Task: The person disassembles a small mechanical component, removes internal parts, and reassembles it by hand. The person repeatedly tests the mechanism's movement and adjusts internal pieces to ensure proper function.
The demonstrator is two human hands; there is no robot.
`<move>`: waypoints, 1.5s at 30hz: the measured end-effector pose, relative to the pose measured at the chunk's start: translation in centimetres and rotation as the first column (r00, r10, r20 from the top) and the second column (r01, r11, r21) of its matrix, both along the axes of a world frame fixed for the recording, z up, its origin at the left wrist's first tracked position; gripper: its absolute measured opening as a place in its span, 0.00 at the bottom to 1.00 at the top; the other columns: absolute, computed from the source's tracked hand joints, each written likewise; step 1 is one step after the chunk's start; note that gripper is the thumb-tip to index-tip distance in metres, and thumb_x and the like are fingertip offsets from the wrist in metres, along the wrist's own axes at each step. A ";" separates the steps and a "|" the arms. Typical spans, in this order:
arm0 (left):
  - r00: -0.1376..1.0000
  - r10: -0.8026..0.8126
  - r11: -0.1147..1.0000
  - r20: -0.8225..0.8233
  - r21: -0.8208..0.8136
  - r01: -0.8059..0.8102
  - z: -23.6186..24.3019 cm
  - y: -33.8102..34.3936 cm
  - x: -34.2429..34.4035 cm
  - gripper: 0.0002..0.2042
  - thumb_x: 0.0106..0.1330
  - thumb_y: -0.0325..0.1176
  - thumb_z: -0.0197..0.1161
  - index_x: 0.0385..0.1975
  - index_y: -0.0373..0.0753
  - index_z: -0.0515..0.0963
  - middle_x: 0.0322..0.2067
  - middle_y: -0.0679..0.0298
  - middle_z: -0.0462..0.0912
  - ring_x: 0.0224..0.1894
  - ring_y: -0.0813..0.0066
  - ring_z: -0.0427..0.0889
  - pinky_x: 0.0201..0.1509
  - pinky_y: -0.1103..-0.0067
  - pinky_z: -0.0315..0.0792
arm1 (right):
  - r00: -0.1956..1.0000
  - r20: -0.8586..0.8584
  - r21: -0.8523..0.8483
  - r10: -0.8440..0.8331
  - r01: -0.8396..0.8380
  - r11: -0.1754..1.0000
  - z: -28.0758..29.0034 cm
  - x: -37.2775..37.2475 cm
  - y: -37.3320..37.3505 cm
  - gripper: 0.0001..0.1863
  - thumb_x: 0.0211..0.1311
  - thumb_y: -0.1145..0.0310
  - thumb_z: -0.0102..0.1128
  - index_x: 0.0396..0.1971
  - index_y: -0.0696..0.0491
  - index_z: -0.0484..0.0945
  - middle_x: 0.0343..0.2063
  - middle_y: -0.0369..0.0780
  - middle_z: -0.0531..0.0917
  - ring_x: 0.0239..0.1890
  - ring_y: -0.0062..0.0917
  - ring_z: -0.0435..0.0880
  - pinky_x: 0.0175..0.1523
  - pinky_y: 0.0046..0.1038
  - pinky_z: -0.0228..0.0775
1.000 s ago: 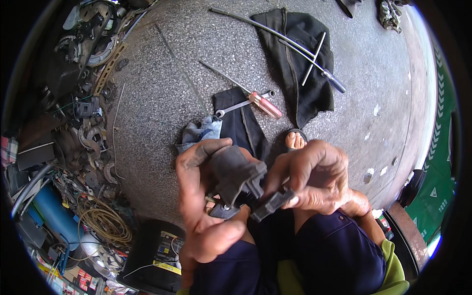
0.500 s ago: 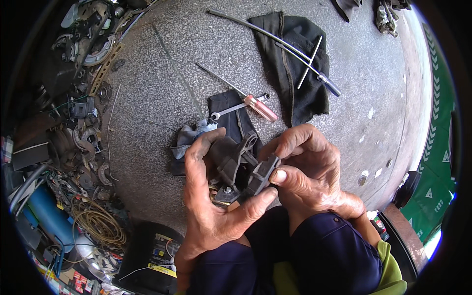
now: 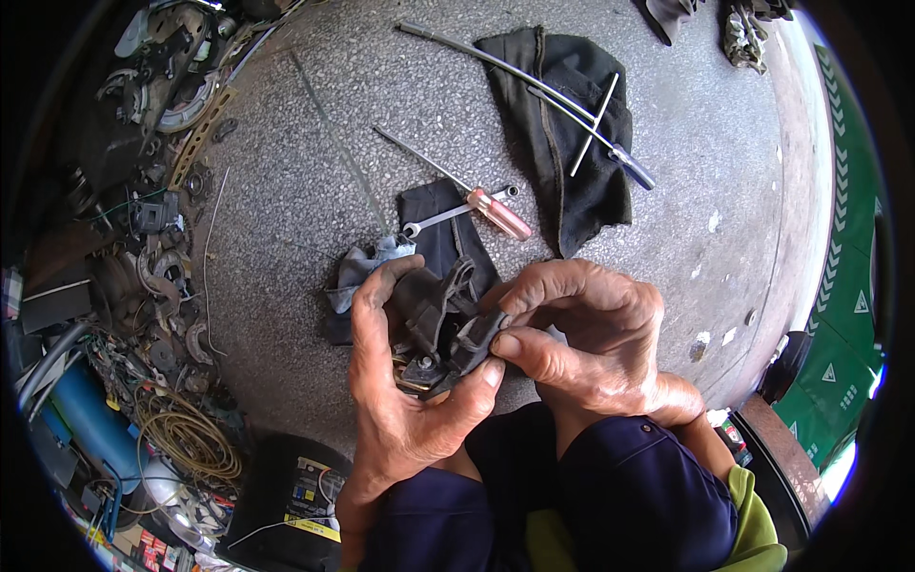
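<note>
Low in the middle of the head view, my left hand (image 3: 400,400) is closed round a dark, grimy cylindrical housing (image 3: 419,305) with a bracket and a bolt at its lower end. My right hand (image 3: 596,343) pinches a small blocky black piece (image 3: 477,343) between thumb and index finger, against the right side of the housing, beside my left thumb. Behind them lie dark cloths (image 3: 596,219), a crumpled light-blue rag (image 3: 391,248), a pink-handled screwdriver (image 3: 500,212), a spanner (image 3: 438,216), a blue-handled screwdriver (image 3: 631,167) and a steel T-bar (image 3: 582,153).
Along the left lie piled metal parts (image 3: 176,105), coiled cable (image 3: 191,429), a blue cylinder (image 3: 91,419) and a black container (image 3: 262,505). A crumpled cloth (image 3: 743,38) lies at the upper right; a green panel (image 3: 839,362) stands on the right. My knees (image 3: 634,486) are below my hands.
The housing has turned in my left hand. My right thumb and finger have brought the black piece up and leftward against it, and my left thumb now lies beside the piece.
</note>
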State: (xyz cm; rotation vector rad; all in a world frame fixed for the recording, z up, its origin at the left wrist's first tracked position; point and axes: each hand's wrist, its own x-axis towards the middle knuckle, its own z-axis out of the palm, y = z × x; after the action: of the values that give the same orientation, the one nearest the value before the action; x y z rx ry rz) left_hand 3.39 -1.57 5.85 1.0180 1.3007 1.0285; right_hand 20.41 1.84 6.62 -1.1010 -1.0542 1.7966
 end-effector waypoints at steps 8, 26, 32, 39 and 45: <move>0.994 -0.009 0.992 -0.111 0.122 0.023 -0.9 -0.1 -0.6 0.39 0.47 0.31 0.69 0.59 0.28 0.57 0.39 0.57 0.73 0.38 0.73 0.77 0.43 0.76 0.73 | 0.999 0.032 -0.003 0.025 -0.024 1.000 -0.1 0.1 0.1 0.10 0.53 0.82 0.66 0.36 0.64 0.80 0.26 0.41 0.85 0.30 0.18 0.85 0.35 0.17 0.76; 0.890 0.118 0.928 0.440 -0.367 0.058 0.1 0.1 -0.8 0.40 0.47 0.38 0.65 0.62 0.32 0.56 0.46 0.60 0.71 0.42 0.78 0.73 0.46 0.80 0.69 | 0.947 -0.259 -0.281 -0.191 0.116 0.953 -0.9 0.2 0.2 0.12 0.52 0.81 0.67 0.36 0.60 0.77 0.33 0.46 0.83 0.36 0.27 0.84 0.45 0.27 0.77; 0.861 0.172 0.934 0.479 -0.358 0.013 0.6 0.2 -0.4 0.39 0.48 0.36 0.63 0.62 0.32 0.55 0.48 0.60 0.69 0.45 0.77 0.71 0.48 0.79 0.68 | 0.936 -0.332 -0.230 -0.115 0.038 0.972 -1.7 1.3 -0.3 0.15 0.45 0.83 0.70 0.35 0.63 0.79 0.35 0.48 0.84 0.39 0.27 0.85 0.47 0.26 0.77; 0.912 0.074 0.962 0.403 -0.272 0.042 0.6 0.1 -0.5 0.40 0.47 0.34 0.62 0.62 0.31 0.54 0.50 0.57 0.67 0.48 0.74 0.70 0.51 0.77 0.69 | 0.955 -0.298 -0.146 -0.002 -0.044 0.988 -1.4 1.4 0.0 0.12 0.50 0.83 0.70 0.36 0.63 0.80 0.37 0.49 0.84 0.42 0.28 0.85 0.50 0.28 0.77; 0.941 -0.063 0.982 0.331 -0.150 0.119 0.2 0.3 -1.0 0.39 0.47 0.34 0.61 0.61 0.26 0.54 0.47 0.55 0.69 0.48 0.73 0.71 0.53 0.76 0.67 | 0.944 -0.311 -0.178 -0.112 0.058 0.982 -1.4 1.2 0.0 0.12 0.48 0.84 0.70 0.34 0.63 0.80 0.36 0.50 0.84 0.42 0.31 0.85 0.50 0.30 0.77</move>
State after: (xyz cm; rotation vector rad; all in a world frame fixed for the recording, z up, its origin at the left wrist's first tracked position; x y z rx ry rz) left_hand 2.42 -1.23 6.07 0.7365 1.0386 0.9522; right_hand 21.61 1.81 5.26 -0.8941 -0.6630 1.9395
